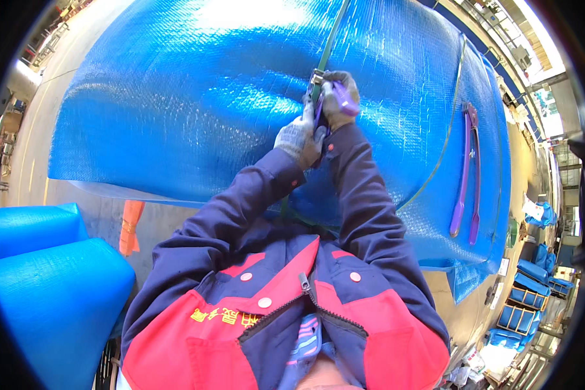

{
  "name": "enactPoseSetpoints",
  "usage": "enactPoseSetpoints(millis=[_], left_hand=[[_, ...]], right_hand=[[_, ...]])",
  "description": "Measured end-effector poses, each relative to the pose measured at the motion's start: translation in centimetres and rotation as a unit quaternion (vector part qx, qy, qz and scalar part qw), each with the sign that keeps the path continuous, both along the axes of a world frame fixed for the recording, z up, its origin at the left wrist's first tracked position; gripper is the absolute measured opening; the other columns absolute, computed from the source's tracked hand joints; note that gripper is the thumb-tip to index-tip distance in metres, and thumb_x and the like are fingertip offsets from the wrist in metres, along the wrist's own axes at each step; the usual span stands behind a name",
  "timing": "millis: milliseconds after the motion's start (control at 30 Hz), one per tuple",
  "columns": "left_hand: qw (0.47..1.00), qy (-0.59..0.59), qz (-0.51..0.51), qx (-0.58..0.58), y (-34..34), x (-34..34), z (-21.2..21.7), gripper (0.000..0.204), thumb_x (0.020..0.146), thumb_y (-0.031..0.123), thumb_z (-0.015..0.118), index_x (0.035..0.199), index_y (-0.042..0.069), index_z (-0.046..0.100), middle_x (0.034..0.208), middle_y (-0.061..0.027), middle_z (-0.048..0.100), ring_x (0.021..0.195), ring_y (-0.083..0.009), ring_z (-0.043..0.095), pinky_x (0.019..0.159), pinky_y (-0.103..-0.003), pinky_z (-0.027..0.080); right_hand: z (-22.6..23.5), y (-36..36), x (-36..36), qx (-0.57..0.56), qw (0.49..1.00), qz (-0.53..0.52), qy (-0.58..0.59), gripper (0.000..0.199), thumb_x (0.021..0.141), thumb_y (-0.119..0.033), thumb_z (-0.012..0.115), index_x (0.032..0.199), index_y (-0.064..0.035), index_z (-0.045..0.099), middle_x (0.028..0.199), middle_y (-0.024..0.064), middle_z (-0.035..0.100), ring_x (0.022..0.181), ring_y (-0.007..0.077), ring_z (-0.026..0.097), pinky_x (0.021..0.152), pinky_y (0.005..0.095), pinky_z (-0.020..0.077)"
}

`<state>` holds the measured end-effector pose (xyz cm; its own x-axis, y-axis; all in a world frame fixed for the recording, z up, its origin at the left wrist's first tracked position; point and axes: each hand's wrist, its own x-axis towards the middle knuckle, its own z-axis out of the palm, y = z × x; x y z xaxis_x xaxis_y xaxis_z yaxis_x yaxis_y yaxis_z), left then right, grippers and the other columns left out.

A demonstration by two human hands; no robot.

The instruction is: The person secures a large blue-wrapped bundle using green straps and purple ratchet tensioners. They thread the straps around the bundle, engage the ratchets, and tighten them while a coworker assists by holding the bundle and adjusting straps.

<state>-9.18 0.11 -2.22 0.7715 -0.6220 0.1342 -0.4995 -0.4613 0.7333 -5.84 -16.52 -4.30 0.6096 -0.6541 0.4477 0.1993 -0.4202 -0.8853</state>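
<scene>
A large bundle wrapped in shiny blue woven sheeting [169, 123] fills the view before me. A green strap [333, 38] runs over its top toward me. On this strap sits a metal strapping tensioner [316, 79] with purple handles. My left hand [299, 136], in a pale knitted glove, is closed round the tool's lower part. My right hand [339, 97], gloved too, grips a purple handle just to the right. The fingers partly hide the tool's body. A long-handled purple strap crimper [466, 162] lies on the sheeting at the right, untouched.
Another green strap [454, 127] crosses the bundle further right. More blue-wrapped bundles [52, 286] stand at the lower left, near an orange strip of material [130, 226]. Blue items on wooden frames [525, 299] are at the far right.
</scene>
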Motion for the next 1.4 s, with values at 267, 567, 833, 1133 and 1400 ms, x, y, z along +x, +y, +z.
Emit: enactPoseSetpoints(millis=[267, 567, 833, 1133, 1400], left_hand=[[0.999, 0.012, 0.027, -0.012, 0.1, -0.3, -1.8, 0.086, 0.095, 0.022, 0.063, 0.164, -0.001, 0.018, 0.124, -0.0338, 0.065, 0.106, -0.0499, 0.067, 0.090, -0.053, 0.055], [0.992, 0.067, -0.007, -0.109, -0.6, 0.7, -2.6, 0.073, 0.097, 0.023, 0.065, 0.160, 0.004, 0.032, 0.135, -0.0298, 0.061, 0.123, -0.0459, 0.063, 0.099, -0.048, 0.054], [0.998, 0.028, 0.037, -0.039, -0.1, -0.1, 0.9, 0.090, 0.093, 0.016, 0.065, 0.167, 0.004, 0.014, 0.133, -0.0341, 0.062, 0.108, -0.0501, 0.067, 0.091, -0.053, 0.056], [0.999, 0.001, -0.035, -0.002, 1.1, 1.9, 1.2, 0.099, 0.095, 0.031, 0.067, 0.168, 0.005, 0.005, 0.114, -0.0307, 0.068, 0.094, -0.0481, 0.071, 0.084, -0.056, 0.057], [0.999, 0.035, -0.029, -0.001, 0.5, 1.6, 0.5, 0.102, 0.096, 0.033, 0.073, 0.166, -0.002, 0.006, 0.119, -0.0383, 0.065, 0.099, -0.0531, 0.069, 0.083, -0.052, 0.057]], right_hand=[[1.3, 0.8, -0.7, -0.164, 0.986, -0.030, -0.014, 0.018, 0.081, 0.000, 0.077, 0.091, -0.0103, 0.067, 0.108, 0.0128, 0.074, 0.106, 0.0323, 0.068, 0.094, 0.0416, 0.0542], [7.8, 5.6, -7.9, -0.295, 0.946, 0.100, -0.092, 0.024, 0.080, -0.012, 0.086, 0.096, -0.0103, 0.069, 0.107, 0.0126, 0.074, 0.112, 0.0331, 0.069, 0.103, 0.0465, 0.0509], [13.9, -3.9, 1.6, -0.016, 0.990, 0.098, 0.100, 0.029, 0.095, -0.030, 0.079, 0.090, -0.0018, 0.072, 0.082, 0.0040, 0.075, 0.073, 0.0092, 0.064, 0.066, 0.0285, 0.0527], [6.0, -1.8, -5.1, -0.298, 0.942, 0.146, 0.044, 0.067, 0.080, -0.027, 0.091, 0.136, -0.0049, 0.061, 0.137, 0.0205, 0.064, 0.128, 0.0396, 0.062, 0.107, 0.0454, 0.0513], [8.4, -3.1, 2.8, -0.189, 0.977, 0.097, 0.030, 0.018, 0.087, -0.020, 0.082, 0.092, -0.0061, 0.070, 0.095, 0.0139, 0.074, 0.089, 0.0341, 0.073, 0.077, 0.0418, 0.0582]])
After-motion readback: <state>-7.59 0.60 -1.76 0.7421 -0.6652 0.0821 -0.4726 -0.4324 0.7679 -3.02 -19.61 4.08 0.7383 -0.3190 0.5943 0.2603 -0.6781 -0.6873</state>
